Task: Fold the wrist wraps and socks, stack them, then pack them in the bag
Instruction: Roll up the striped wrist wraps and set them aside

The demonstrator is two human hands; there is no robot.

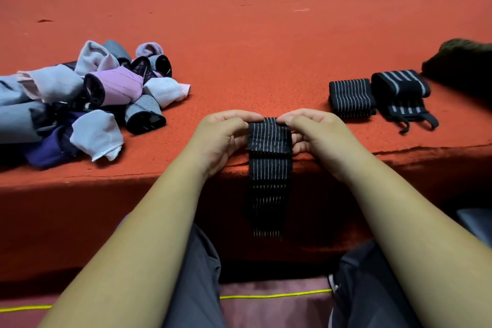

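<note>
Left hand [221,133] and right hand [314,130] each pinched top corner of wrap [269,138] at near edge of table [239,48]. Wrap tail hung over edge toward lap. Two folded wraps [351,98] lay side by side at right. Sock pile [93,98] sat at left.

I can read no text, label, brand or number anywhere on what my camera shows.
</note>
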